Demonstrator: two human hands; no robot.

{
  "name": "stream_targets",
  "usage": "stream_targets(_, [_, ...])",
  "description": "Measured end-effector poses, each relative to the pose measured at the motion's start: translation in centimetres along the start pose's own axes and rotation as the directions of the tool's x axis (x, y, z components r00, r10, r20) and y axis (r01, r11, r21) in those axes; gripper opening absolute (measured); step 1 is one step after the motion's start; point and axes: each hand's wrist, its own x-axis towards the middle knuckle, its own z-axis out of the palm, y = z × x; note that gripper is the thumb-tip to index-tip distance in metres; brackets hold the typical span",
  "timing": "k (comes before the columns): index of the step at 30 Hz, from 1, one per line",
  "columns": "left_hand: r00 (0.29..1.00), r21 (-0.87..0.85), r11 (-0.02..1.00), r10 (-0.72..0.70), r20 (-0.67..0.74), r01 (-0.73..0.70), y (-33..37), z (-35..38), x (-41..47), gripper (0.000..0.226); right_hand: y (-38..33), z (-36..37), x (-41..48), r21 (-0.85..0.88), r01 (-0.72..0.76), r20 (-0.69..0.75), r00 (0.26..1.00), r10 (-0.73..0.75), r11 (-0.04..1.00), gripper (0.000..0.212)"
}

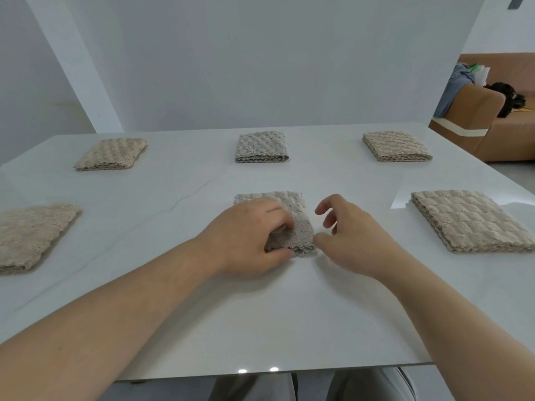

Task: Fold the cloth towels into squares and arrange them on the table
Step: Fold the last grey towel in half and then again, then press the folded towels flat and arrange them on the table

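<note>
White worktop (289, 314). Spread round it, five folded towels (110, 154) (262, 147) (396, 146) (31, 235) (472, 219). At centre, sixth towel (301, 227), near edge gripped in curled left hand (249, 238); right hand (353, 241) just beside its right edge, fingers loosely apart, clamped on nothing.

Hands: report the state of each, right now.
Left hand: grips the near edge of the middle towel.
Right hand: open, fingers loosely curled, holding nothing, beside that towel.
</note>
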Motion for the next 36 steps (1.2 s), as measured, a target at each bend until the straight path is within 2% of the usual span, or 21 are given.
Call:
stream_targets(4, [0.999, -0.006, 1.000, -0.010, 0.030, 0.010, -0.2, -0.1, 0.1, 0.031, -0.6, 1.2, -1.3, -0.035, 0.007, 0.059, 0.998, -0.005, 0.999, 0.045])
stream_targets(10, [0.999, -0.049, 0.998, -0.038, 0.017, 0.038, -0.3, -0.2, 0.2, 0.021, -1.3, 2.8, -1.7, -0.065, -0.010, -0.018, 1.000, 0.009, 0.998, 0.049])
stream_targets(14, [0.998, -0.015, 1.000, -0.019, 0.056, 0.020, -0.2, -0.1, -0.2, 0.030, -1.8, 3.1, -1.9, -0.099, 0.003, -0.021, 1.000, -0.005, 0.995, 0.048])
stream_targets(17, [0.991, -0.026, 0.999, -0.027, 0.129, 0.030, -0.1, -0.2, -1.0, 0.046, -2.0, 2.9, -2.1, -0.154, 0.008, 0.018, 1.000, -0.005, 0.988, 0.047])
stream_targets(18, [0.992, -0.086, 0.994, -0.062, 0.109, 0.071, 0.0, -0.5, -1.2, 0.048, -2.1, 2.6, -2.1, -0.140, -0.003, 0.013, 1.000, 0.005, 0.990, 0.047])
stream_targets(20, [0.983, -0.192, 0.967, -0.179, -0.047, 0.167, 0.0, -1.0, -0.7, 0.041, -2.7, 2.2, -1.6, -0.094, -0.015, -0.071, 0.997, 0.009, 0.995, 0.045])
stream_targets(21, [0.959, -0.202, 0.954, -0.251, -0.131, 0.222, -0.2, -1.1, 0.0, 0.037, -3.0, 2.1, -0.8, -0.104, 0.001, -0.139, 0.990, -0.016, 0.995, 0.044])
stream_targets(23, [0.909, -0.145, 0.922, -0.380, -0.173, 0.358, -0.4, -0.9, 1.6, 0.037, -3.5, 2.5, 1.4, -0.195, 0.060, -0.209, 0.973, -0.101, 0.979, 0.045])
stream_targets(24, [0.896, -0.103, 0.906, -0.421, -0.142, 0.410, -0.6, -0.4, 2.3, 0.042, -3.7, 2.8, 2.7, -0.241, 0.091, -0.183, 0.974, -0.137, 0.966, 0.046])
stream_targets(26, [0.896, -0.009, 0.897, -0.442, -0.038, 0.442, -1.3, 1.3, 3.0, 0.049, -3.5, 4.0, 4.8, -0.294, 0.148, -0.033, 0.986, -0.165, 0.944, 0.052])
stream_targets(29, [0.867, 0.035, 0.876, -0.481, 0.133, 0.481, -2.6, 3.3, 1.9, 0.058, -1.9, 5.3, 5.8, -0.342, 0.178, 0.169, 0.978, -0.127, 0.923, 0.060])
stream_targets(36, [0.868, 0.033, 0.898, -0.432, 0.244, 0.438, -3.9, 2.3, 0.6, 0.064, -0.9, 3.9, 6.4, -0.338, 0.240, 0.283, 0.948, -0.145, 0.910, 0.062])
